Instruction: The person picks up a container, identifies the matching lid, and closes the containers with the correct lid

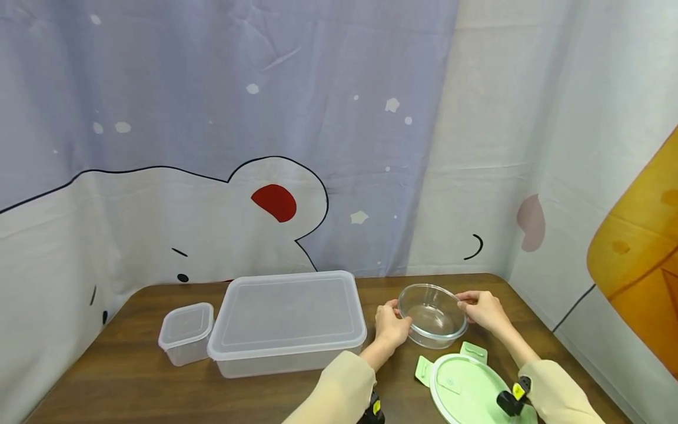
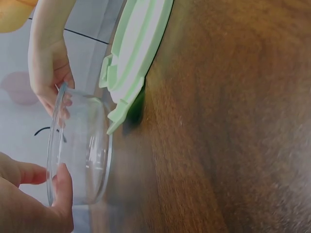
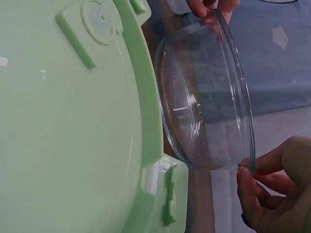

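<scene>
A round clear glass bowl [image 1: 431, 318] is at the right side of the table, its opening facing up. My left hand [image 1: 392, 325] pinches its rim on the left, thumb on one side of the glass and fingers on the other, as the left wrist view shows. On the opposite side my right hand [image 3: 279, 187] pinches the rim between thumb and fingertips. Nearer to me lies a round light-green lid [image 1: 468, 391] with side flaps, partly under my right forearm. In the right wrist view the lid's edge overlaps the bowl's base.
Left of the bowl stands a large translucent plastic box [image 1: 288, 324] with its lid on. Farther left is a small square lidded container [image 1: 186, 334]. The brown wooden table [image 1: 122, 383] ends at a printed curtain [image 1: 365, 147] behind and at the right.
</scene>
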Demonstrator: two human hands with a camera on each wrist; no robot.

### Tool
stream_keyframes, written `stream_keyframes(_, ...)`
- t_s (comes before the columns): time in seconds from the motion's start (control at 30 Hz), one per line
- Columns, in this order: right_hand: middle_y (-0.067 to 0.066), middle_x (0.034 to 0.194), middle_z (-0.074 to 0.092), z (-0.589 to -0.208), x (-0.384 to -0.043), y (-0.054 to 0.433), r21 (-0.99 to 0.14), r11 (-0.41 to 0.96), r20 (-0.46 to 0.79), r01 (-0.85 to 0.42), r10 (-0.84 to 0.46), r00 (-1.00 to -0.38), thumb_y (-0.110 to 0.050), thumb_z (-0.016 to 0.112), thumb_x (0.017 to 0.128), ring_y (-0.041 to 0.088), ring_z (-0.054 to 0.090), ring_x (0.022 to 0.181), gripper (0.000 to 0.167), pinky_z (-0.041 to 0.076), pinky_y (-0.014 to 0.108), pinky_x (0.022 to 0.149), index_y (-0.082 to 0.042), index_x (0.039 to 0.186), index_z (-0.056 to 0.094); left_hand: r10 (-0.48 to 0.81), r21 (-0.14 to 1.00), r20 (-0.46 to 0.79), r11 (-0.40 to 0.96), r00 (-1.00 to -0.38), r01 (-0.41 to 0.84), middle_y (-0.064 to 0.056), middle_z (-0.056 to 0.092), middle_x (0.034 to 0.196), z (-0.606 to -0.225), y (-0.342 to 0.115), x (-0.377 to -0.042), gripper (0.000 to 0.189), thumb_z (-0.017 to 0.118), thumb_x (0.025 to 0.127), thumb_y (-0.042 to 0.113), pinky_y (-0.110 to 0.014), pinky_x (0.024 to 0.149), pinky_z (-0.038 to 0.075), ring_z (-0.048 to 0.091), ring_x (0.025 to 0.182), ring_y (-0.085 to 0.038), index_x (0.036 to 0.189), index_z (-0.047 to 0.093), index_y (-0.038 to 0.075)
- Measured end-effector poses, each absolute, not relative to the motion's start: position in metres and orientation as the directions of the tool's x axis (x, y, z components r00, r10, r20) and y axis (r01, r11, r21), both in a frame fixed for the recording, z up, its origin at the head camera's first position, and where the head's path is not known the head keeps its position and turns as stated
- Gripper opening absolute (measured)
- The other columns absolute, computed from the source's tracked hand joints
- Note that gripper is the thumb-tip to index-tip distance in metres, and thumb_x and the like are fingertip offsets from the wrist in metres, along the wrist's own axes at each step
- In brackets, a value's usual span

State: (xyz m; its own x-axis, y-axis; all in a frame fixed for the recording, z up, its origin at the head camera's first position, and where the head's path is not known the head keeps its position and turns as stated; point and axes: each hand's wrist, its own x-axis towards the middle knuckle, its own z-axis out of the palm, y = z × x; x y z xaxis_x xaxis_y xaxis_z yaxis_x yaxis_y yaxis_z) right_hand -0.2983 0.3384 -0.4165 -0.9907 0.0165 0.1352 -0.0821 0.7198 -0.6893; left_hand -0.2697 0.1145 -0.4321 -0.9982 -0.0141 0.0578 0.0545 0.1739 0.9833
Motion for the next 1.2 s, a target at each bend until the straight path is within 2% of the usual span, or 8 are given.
stream_keyframes(0.33,0.026,0.095,0.07,-0.418,-0.288,0.334,-0.693,0.712,0.152,-0.114,-0.01,-0.988,-0.008,0.059,0.091,0.01,0.063,0.06,0.029,0.058,0.03,0.057,0.011,0.113,0.063,0.015,0.984,0.033,0.176,-0.999,0.035,-0.011,0.05,0.104,-0.43,0.108,-0.262,0.053,0.064,0.083,-0.007,-0.016,0.056,0.054,0.063,0.06,-0.014,0.133,0.045,-0.01)
stream_keyframes(0.53,0.027,0.095,0.07,-0.422,-0.283,0.33,-0.704,0.701,0.162,-0.114,0.002,-0.987,-0.007,0.059,0.09,0.011,0.064,0.06,0.029,0.058,0.028,0.056,0.011,0.113,0.063,0.018,0.983,0.024,0.184,-1.0,0.027,-0.012,0.05,0.105,-0.43,0.104,-0.259,0.053,0.064,0.083,-0.007,-0.016,0.055,0.054,0.066,0.063,-0.02,0.132,0.046,-0.009)
stream_keyframes(0.73,0.026,0.091,0.069,-0.421,-0.279,0.327,-0.711,0.695,0.15,-0.105,0.005,-0.989,-0.006,0.06,0.09,0.012,0.064,0.058,0.028,0.058,0.028,0.055,0.011,0.113,0.063,-0.002,0.983,0.034,0.178,-0.999,0.033,-0.012,0.05,0.101,-0.428,0.102,-0.256,0.052,0.064,0.082,-0.009,-0.016,0.053,0.054,0.064,0.06,-0.016,0.131,0.047,-0.011)
stream_keyframes(0.97,0.026,0.092,0.069,-0.419,-0.276,0.327,-0.72,0.687,0.135,-0.098,0.0,-0.991,-0.005,0.061,0.09,0.013,0.065,0.059,0.028,0.058,0.028,0.055,0.012,0.112,0.062,-0.022,0.98,0.053,0.194,-0.998,0.048,-0.01,0.051,0.098,-0.428,0.102,-0.252,0.052,0.065,0.081,-0.01,-0.016,0.05,0.053,0.068,0.062,-0.022,0.13,0.049,-0.011)
stream_keyframes(1.2,0.024,0.088,0.07,-0.421,-0.276,0.328,-0.735,0.672,0.126,-0.09,0.004,-0.992,-0.006,0.062,0.09,0.011,0.064,0.062,0.028,0.057,0.024,0.055,0.013,0.11,0.062,-0.031,0.983,0.068,0.172,-0.997,0.061,-0.013,0.055,0.099,-0.43,0.102,-0.25,0.05,0.067,0.08,-0.01,-0.019,0.053,0.055,0.068,0.062,-0.024,0.128,0.051,-0.012)
